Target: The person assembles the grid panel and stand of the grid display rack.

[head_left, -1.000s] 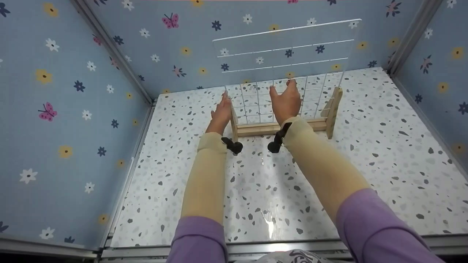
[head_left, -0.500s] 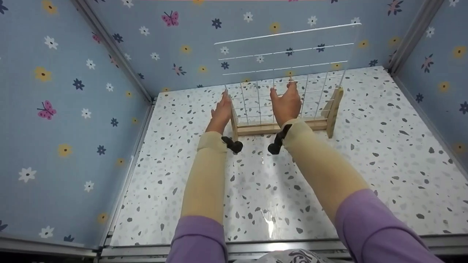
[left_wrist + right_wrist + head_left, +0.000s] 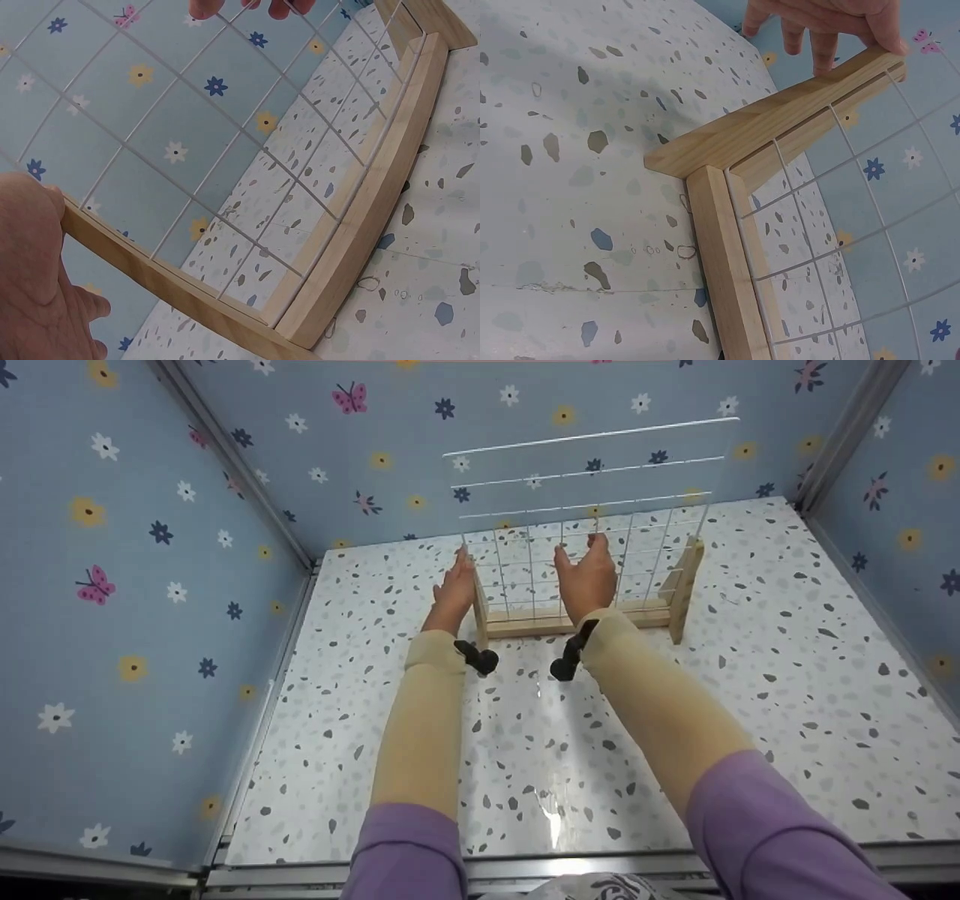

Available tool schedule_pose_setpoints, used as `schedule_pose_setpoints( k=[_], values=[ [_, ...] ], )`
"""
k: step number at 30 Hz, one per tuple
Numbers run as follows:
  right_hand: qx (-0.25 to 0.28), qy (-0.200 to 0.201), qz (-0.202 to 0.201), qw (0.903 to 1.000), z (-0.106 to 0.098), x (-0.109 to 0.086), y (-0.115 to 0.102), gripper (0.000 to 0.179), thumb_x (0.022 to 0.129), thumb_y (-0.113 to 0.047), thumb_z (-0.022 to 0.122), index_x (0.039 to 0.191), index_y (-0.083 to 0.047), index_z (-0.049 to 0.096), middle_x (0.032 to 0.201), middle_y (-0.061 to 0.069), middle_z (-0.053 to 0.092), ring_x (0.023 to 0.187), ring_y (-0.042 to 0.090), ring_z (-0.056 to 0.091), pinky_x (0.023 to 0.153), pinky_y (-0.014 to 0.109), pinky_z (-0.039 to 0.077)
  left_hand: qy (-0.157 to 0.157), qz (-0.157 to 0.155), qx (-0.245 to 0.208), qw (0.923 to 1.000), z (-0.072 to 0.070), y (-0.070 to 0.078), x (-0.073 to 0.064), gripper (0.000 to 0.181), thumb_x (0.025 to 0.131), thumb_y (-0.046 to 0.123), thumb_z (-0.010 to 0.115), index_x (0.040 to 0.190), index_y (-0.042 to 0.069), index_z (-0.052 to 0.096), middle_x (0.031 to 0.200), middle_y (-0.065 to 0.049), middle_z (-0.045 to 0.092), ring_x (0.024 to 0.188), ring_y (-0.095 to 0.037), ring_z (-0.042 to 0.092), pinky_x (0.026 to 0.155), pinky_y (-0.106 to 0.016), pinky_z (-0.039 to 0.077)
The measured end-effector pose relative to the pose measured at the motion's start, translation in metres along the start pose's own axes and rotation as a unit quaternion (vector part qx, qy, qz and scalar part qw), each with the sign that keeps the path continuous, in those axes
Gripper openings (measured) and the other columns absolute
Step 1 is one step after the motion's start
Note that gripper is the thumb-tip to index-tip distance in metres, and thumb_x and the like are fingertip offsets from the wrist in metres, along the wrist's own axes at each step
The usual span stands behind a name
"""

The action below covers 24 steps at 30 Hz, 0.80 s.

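Note:
A white wire grid panel [image 3: 517, 559] stands upright in a light wooden stand [image 3: 525, 626], its bottom wire lying along the stand's crossbar [image 3: 724, 262] in the right wrist view. My left hand [image 3: 454, 591] grips the upper end of the left wooden side post [image 3: 150, 274], fingers on the outer side. At mid-panel my right hand [image 3: 590, 577] holds the grid wires between thumb and fingers. Its fingertips [image 3: 277, 7] show at the top of the left wrist view. The right side post [image 3: 684, 592] has no hand on it.
The stand rests on a white speckled tabletop [image 3: 780, 720]. Blue flower-printed walls [image 3: 397, 450] close in the back and both sides. A metal rail [image 3: 525, 866] runs along the front edge.
The grid panel's upper wires have come lower in the head view. My right hand has moved slightly down with the panel; the left hand and the wooden stand have stayed put.

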State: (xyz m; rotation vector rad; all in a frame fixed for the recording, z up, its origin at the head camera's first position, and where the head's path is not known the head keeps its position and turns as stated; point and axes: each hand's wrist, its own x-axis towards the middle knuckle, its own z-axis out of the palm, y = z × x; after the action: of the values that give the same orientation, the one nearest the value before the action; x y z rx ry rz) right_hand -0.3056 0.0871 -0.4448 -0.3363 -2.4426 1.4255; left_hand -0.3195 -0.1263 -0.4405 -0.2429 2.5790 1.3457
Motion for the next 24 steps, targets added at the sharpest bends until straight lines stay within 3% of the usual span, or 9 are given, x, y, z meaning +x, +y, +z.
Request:
schedule_pose_setpoints(
  k=[5, 14, 20, 24],
  values=[
    [-0.022, -0.034, -0.005, 0.9992, -0.003, -0.002, 0.005, 0.07, 0.099, -0.047, 0.061, 0.153, -0.01, 0.036, 0.152, 0.008, 0.048, 0.127, 0.026, 0.057, 0.103, 0.04, 0.047, 0.005, 0.002, 0.031, 0.9995, -0.001, -0.002, -0.001, 0.057, 0.109, 0.051, 0.011, 0.164, 0.036, 0.005, 0.17, 0.001, 0.011, 0.156, -0.026, -0.004, 0.123, -0.049, -0.009],
    [-0.085, -0.098, -0.063, 0.9896, -0.037, 0.001, 0.01, 0.081, 0.096, -0.062, 0.057, 0.154, -0.009, 0.038, 0.153, 0.01, 0.048, 0.136, 0.029, 0.049, 0.111, 0.045, 0.041, 0.05, -0.01, 0.052, 0.9973, -0.001, -0.004, -0.014, 0.056, 0.108, 0.056, 0.015, 0.162, 0.043, 0.013, 0.17, -0.009, 0.006, 0.153, -0.043, -0.009, 0.118, -0.068, -0.001],
    [-0.099, -0.1, -0.102, 0.9848, -0.075, 0.004, 0.025, 0.07, 0.098, -0.059, 0.055, 0.15, -0.012, 0.046, 0.152, 0.007, 0.05, 0.132, 0.027, 0.055, 0.108, 0.045, 0.045, 0.074, 0.028, 0.122, 0.9894, 0.001, -0.004, -0.022, 0.056, 0.108, 0.054, 0.02, 0.162, 0.043, 0.012, 0.17, -0.012, 0.01, 0.153, -0.046, -0.004, 0.118, -0.069, 0.005],
    [-0.102, -0.062, -0.152, 0.9812, -0.102, 0.007, 0.04, 0.052, 0.102, -0.049, 0.056, 0.137, -0.011, 0.059, 0.136, 0.008, 0.064, 0.118, 0.026, 0.064, 0.099, 0.043, 0.052, 0.084, 0.058, 0.16, 0.9818, -0.004, -0.003, -0.029, 0.057, 0.109, 0.051, 0.027, 0.163, 0.04, 0.012, 0.169, -0.013, 0.011, 0.153, -0.045, -0.004, 0.119, -0.067, 0.006]
  ],
)
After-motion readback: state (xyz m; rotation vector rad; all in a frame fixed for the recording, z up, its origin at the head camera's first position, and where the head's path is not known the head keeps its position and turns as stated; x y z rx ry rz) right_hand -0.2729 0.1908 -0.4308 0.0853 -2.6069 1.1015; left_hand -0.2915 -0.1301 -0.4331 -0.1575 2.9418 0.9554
